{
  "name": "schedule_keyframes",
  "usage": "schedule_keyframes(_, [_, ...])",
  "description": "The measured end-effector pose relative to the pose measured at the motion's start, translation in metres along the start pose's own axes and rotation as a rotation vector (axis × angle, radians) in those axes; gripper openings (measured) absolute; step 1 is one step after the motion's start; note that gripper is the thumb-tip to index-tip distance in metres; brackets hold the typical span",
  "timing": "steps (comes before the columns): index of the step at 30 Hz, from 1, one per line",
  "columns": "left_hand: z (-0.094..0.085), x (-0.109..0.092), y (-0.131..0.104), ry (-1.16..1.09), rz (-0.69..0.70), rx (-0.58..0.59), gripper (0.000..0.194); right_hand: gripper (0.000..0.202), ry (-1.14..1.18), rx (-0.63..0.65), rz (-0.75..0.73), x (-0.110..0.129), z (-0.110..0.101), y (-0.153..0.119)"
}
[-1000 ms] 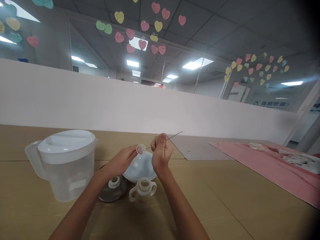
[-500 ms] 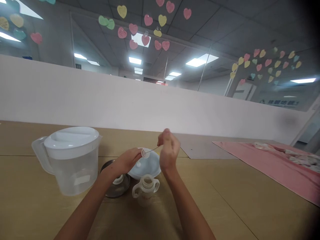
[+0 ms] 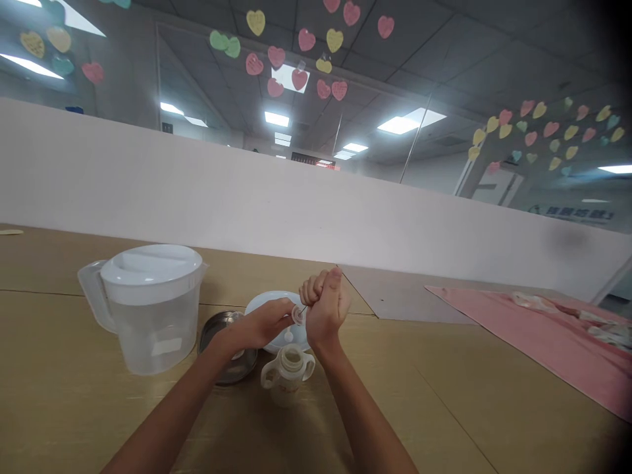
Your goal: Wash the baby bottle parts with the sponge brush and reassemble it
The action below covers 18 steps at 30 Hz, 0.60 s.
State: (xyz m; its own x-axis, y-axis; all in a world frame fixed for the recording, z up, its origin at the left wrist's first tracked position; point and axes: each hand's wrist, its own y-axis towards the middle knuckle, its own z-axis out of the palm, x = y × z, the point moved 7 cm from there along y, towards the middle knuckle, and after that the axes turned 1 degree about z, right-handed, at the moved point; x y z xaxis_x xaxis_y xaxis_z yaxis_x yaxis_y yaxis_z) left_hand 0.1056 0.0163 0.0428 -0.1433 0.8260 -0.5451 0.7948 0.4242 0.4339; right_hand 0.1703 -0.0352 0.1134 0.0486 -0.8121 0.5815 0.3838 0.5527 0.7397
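Note:
My left hand (image 3: 269, 322) pinches a small round whitish bottle part (image 3: 298, 315), its ring-shaped opening turned to the right. My right hand (image 3: 323, 303) is closed in a fist around a thin wire rod (image 3: 304, 310); one end enters the opening of the bottle part, and a tip seems to show by the thumb. What the rod carries inside the part is hidden. Below the hands stands an upright two-handled baby bottle (image 3: 285, 388), without a cap. Behind it is a pale blue-white bowl (image 3: 261, 301) with a small white piece (image 3: 288, 336) in it.
A lidded clear plastic pitcher (image 3: 155, 329) stands at the left. Beside it, partly under my left forearm, is a round metal dish (image 3: 206, 329) with a white item in it. A pink cloth (image 3: 494, 322) lies at the right, near a grey mat (image 3: 395, 299). A white wall (image 3: 247, 204) rises behind.
My right fist has come closer to the bottle part, and less of the wire rod shows between the hands. The view has shifted slightly.

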Motion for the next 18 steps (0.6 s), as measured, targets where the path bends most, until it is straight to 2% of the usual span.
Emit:
schedule_keyframes(4, [-0.002, -0.007, 0.002, -0.115, 0.034, -0.018, 0.024, 0.052, -0.059, 0.06, -0.02, -0.008, -0.002, 0.0])
schedule_keyframes(10, [-0.004, -0.003, 0.003, -0.306, 0.032, -0.065, 0.019, 0.048, -0.278, 0.125, -0.03, -0.041, -0.008, -0.004])
schedule_keyframes(15, [-0.013, 0.011, 0.003, -0.321, -0.046, -0.16, 0.023, 0.041, -0.518, 0.192, -0.213, -0.027, 0.0, -0.004])
schedule_keyframes(18, [-0.014, 0.026, 0.003, -0.389, -0.133, -0.162, 0.029, 0.038, -0.647, 0.183, -0.226, -0.025, -0.001, 0.001])
